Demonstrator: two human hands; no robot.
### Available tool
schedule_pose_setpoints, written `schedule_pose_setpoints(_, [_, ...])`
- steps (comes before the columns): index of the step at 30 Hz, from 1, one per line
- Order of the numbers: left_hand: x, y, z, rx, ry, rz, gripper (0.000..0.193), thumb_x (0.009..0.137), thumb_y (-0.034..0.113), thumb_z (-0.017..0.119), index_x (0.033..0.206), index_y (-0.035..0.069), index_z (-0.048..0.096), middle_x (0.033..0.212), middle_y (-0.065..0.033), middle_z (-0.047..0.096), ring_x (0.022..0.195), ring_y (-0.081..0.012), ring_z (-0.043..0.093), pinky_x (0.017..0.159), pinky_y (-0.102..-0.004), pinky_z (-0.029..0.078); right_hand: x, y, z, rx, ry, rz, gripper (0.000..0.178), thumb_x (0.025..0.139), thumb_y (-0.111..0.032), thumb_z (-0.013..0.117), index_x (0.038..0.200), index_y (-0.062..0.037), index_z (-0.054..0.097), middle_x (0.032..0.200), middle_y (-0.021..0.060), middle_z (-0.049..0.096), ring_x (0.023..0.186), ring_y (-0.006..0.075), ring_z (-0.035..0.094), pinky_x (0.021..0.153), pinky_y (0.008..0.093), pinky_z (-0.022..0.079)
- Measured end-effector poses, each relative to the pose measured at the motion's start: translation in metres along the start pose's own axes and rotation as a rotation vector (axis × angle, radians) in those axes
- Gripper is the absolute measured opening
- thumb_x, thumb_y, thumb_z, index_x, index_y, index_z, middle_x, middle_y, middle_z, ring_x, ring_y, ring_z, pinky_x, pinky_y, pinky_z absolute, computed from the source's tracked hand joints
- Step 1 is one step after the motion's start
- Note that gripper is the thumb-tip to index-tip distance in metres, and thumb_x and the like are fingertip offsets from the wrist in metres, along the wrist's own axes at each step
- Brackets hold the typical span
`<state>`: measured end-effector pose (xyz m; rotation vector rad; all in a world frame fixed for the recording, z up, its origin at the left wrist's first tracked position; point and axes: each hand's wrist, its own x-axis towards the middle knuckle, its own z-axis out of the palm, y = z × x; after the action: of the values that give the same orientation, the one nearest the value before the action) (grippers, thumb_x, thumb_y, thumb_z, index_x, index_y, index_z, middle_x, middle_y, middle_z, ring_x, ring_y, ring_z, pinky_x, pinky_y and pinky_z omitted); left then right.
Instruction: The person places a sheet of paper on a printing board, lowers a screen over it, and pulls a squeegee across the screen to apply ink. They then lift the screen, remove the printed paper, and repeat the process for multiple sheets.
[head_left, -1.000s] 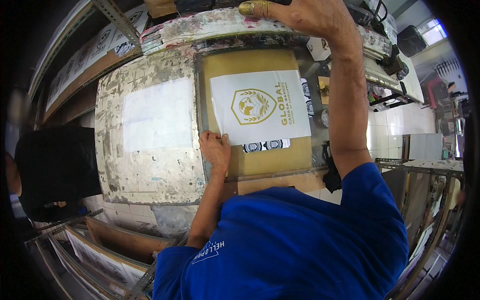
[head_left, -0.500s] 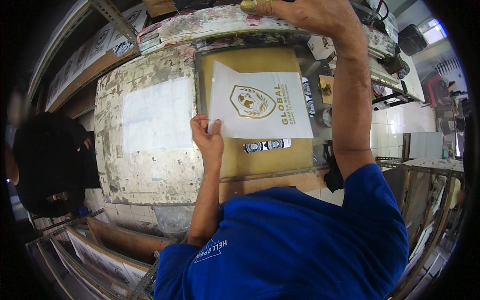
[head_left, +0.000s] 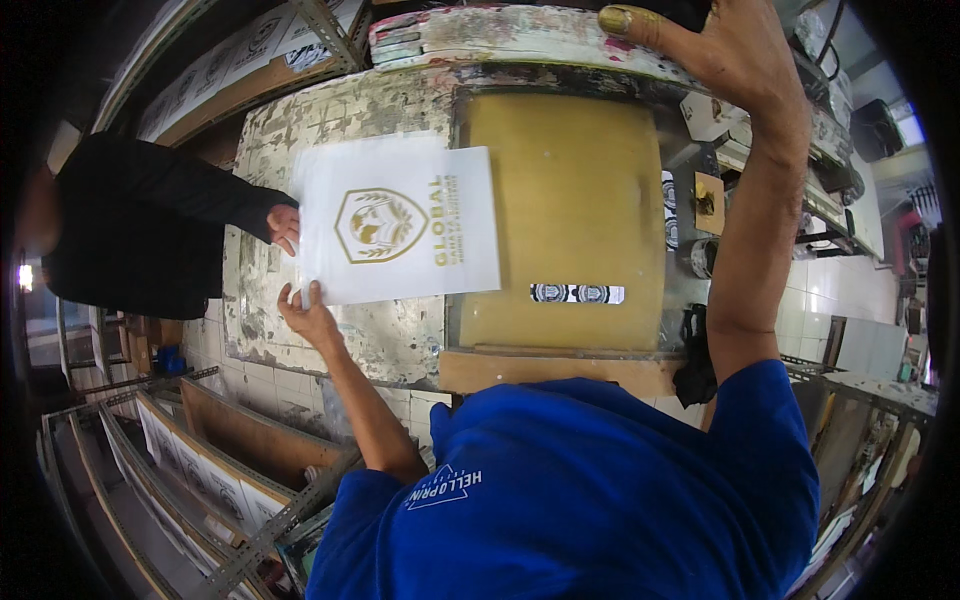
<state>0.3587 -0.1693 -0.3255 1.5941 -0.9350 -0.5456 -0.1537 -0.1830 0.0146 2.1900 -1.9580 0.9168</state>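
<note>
Paint-stained table (head_left: pixel 265 325), beneath left hand (head_left: pixel 318 325). Gold panel (head_left: pixel 580 210), right of grip. White crested sheet (head_left: pixel 380 225), just beyond grip. Right hand (head_left: pixel 745 65), far right of grip, hold impossible to tell. Left hand: thumb and fingers closed on sheet's near-left corner.

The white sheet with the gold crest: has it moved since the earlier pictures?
Yes, leftward: the white sheet, earlier over the yellow panel, is now mostly over the paint-stained board to the panel's left.

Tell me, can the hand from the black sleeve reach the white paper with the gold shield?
Probably yes: that hand is by the left edge of the paper and nothing blocks it; the person's left hand is at the lower corner.
</note>
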Motion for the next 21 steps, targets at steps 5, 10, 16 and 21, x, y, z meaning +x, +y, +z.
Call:
schedule_pose_setpoints(5, [0.0,0.017,-0.004,0.942,0.586,0.712,0.053,0.081,0.006,0.08,0.128,-0.003,0.057,0.114,-0.0183,0.067,0.097,-0.0354,0.065,0.09,-0.0435,0.051,0.0,0.006,0.005,0.009,0.069,-0.101,0.06,0.068,-0.039,0.087,0.115,-0.0042,0.075,0.112,0.015,0.076,0.094,0.0257,0.073,0.087,0.0352,0.057])
schedule_pose_setpoints(10, [-0.039,0.038,0.066,0.371,-0.196,0.8,0.04,0.08,0.014,0.082,0.114,-0.001,0.069,0.111,-0.017,0.071,0.108,-0.0381,0.063,0.095,-0.0468,0.049,0.003,0.012,0.007,0.077,0.064,-0.142,0.06,0.068,-0.039,0.087,0.116,-0.0036,0.074,0.113,0.0159,0.075,0.094,0.0248,0.074,0.088,0.0345,0.057])
schedule_pose_setpoints(16, [-0.083,-0.02,0.106,0.603,-0.423,0.587,0.038,0.067,0.029,0.091,0.1,0.012,0.081,0.128,-0.0116,0.068,0.119,-0.034,0.056,0.097,-0.0445,0.049,0.006,0.007,0.001,0.028,0.02,-0.127,0.062,0.071,-0.041,0.086,0.118,-0.0029,0.073,0.113,0.0161,0.075,0.093,0.0236,0.074,0.087,0.0343,0.058])
schedule_pose_setpoints(21, [-0.076,-0.038,0.111,0.47,-0.427,0.346,0.031,0.07,0.027,0.089,0.098,0.016,0.083,0.131,-0.0069,0.065,0.117,-0.0323,0.054,0.093,-0.0414,0.048,0.006,0.016,0.006,-0.001,0.05,-0.164,0.067,0.072,-0.048,0.085,0.119,-0.0017,0.073,0.112,0.0166,0.075,0.09,0.0245,0.074,0.083,0.0345,0.058])
